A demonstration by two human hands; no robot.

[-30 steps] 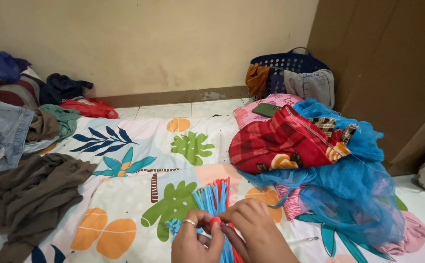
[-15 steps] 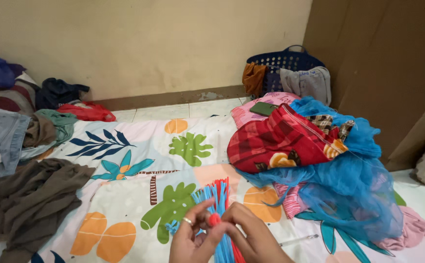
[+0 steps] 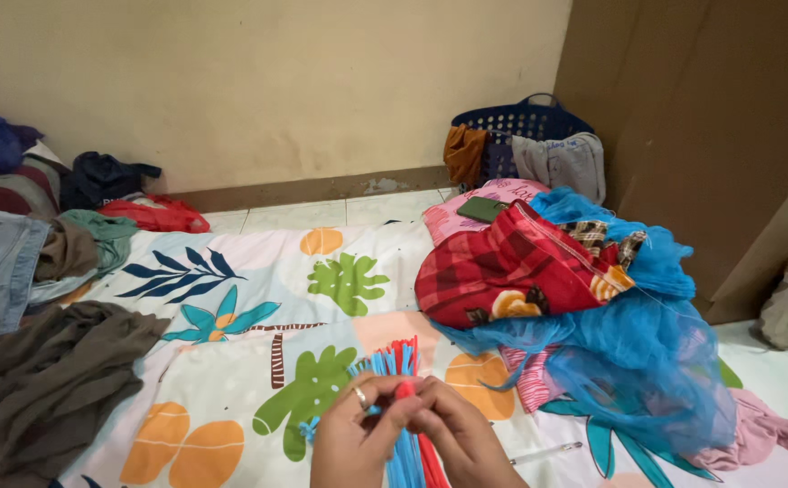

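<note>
At the bottom centre, my left hand point(image 3: 354, 438), with a ring on one finger, and my right hand point(image 3: 461, 436) meet around a bundle of thin blue and red plastic sticks point(image 3: 399, 361). Both hands pinch a red stick end between their fingertips. The sticks fan out away from me over a printed sheet point(image 3: 258, 289) with leaf and fruit shapes. Lower parts of the bundle are hidden behind my hands.
A pile of red checked cloth and blue netting point(image 3: 583, 307) lies to the right, a dark phone point(image 3: 481, 209) on a pink pillow behind it. A blue laundry basket point(image 3: 525, 122) stands by the wall. Clothes heaps point(image 3: 32, 361) lie left. A pen point(image 3: 547, 452) rests near my right hand.
The view has shifted slightly. My hands have stayed on the stick bundle, with the fingers drawn closer together over the red end.
</note>
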